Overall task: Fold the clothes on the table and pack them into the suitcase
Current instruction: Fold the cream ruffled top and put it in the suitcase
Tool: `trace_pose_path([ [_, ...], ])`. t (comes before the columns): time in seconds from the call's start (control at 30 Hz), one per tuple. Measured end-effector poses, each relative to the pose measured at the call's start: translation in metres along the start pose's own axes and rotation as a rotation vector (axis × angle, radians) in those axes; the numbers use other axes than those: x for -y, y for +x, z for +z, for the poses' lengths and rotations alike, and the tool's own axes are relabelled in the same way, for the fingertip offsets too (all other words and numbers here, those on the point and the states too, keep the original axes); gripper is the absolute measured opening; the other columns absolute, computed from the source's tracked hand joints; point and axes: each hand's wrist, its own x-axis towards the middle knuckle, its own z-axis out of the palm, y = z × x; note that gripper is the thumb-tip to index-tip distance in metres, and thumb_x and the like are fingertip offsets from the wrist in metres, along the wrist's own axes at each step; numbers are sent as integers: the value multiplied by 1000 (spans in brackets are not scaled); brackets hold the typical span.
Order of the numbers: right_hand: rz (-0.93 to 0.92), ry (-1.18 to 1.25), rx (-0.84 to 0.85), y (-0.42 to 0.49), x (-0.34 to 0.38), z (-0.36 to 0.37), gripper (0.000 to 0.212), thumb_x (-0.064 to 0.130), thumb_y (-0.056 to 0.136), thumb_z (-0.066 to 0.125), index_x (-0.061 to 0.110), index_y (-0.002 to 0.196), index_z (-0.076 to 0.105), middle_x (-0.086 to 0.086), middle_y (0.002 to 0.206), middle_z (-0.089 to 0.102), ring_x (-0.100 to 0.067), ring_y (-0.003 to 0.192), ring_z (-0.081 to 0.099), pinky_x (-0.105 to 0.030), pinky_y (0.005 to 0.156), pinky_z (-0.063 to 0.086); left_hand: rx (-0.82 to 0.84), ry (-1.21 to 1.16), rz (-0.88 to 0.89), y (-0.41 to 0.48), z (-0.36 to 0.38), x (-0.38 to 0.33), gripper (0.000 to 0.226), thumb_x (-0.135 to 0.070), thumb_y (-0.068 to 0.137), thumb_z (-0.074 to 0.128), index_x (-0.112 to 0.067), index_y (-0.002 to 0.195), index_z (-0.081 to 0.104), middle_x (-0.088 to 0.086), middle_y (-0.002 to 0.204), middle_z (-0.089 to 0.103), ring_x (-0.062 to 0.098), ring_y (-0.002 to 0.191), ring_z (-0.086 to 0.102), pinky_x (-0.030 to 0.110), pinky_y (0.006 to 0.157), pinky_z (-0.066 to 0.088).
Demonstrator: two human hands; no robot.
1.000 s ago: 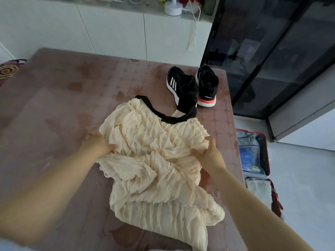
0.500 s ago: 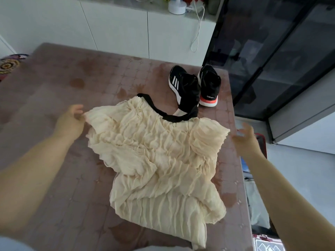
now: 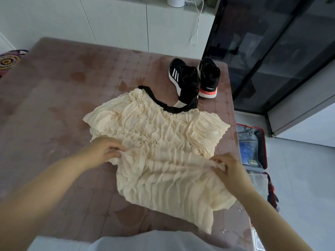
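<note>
A cream crinkled top [image 3: 159, 142] with a black neck band lies spread on the brown patterned table [image 3: 54, 98], sleeves out to both sides. My left hand [image 3: 104, 151] pinches the fabric at the top's left side, about mid-height. My right hand [image 3: 229, 169] pinches the fabric at its right side, near the table's right edge. An open red suitcase [image 3: 262, 147] with blue lining lies on the floor to the right of the table.
A pair of black sneakers [image 3: 194, 77] stands on the table just behind the top, touching its black band. Dark glass doors [image 3: 281, 51] rise at the right. White cabinets [image 3: 112, 20] run along the back, with a hanging white cord.
Both hands left the sleeves, which now lie spread out, and came down and inward to pinch the top's sides at mid-height.
</note>
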Motion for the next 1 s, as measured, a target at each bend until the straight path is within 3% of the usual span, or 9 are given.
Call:
trace_pose_path([
  [0.17,-5,-55,-350,-15,-14,-3,29,11,80,71,13,108,62,-4,108,49,-23,97,51,-36,88,44,-59,-221,-130,-32,-20,18,33,-19,81,69,-51,84,62,-13,89,65,2,88,57,15,84,39],
  [0.33,-109,-283,274,-48,-22,32,68,71,65,53,37,123,51,18,123,38,-11,115,36,-35,107,28,-33,-345,-158,-59,-7,26,7,-22,86,64,-20,93,64,-43,105,56,-24,106,45,12,94,31],
  [0.4,-63,-324,397,-55,-31,46,64,64,69,60,38,126,48,18,131,30,-11,124,28,-31,110,22,-96,-533,-146,-66,-9,17,10,-26,81,64,-17,82,61,-30,86,66,-19,84,55,9,80,38],
  [0.5,-131,-242,239,-59,-35,50,20,38,78,70,25,94,66,9,122,52,-18,111,47,-30,96,37,-72,-686,-137,-75,-16,10,35,-41,63,63,-14,85,57,-9,73,65,2,70,55,13,68,42],
  [0.67,-67,-95,445,-70,-14,45,11,31,90,57,25,82,54,10,83,64,-5,76,58,-26,71,48,327,-167,-124,-88,-10,26,33,-40,66,53,-56,94,61,-33,98,58,-3,86,56,12,76,41],
  [0.77,-59,-181,541,-75,-5,42,10,32,93,51,28,86,47,15,80,59,-3,73,52,-18,68,42,536,260,-86,-86,-1,34,38,-20,81,52,-50,60,50,-29,71,55,1,72,42,10,73,32],
  [0.83,-26,-177,589,-74,1,40,9,33,92,54,29,85,50,19,76,55,-1,72,52,-16,67,42,617,456,-67,-85,-1,36,23,-28,80,48,-48,70,52,-21,77,54,2,81,42,8,79,30],
  [0.9,13,-89,563,-65,4,35,9,35,89,58,32,81,55,19,76,60,1,72,56,-16,69,47,655,477,-115,-81,-4,34,30,-33,76,49,-45,102,58,-19,101,55,2,95,45,10,88,34],
  [1.0,-3,-46,274,-30,7,24,9,30,91,57,31,82,57,16,77,59,1,70,55,-23,65,45,445,136,-207,-63,-20,22,26,-12,84,58,-36,94,62,-17,97,58,2,92,53,7,77,38],
])
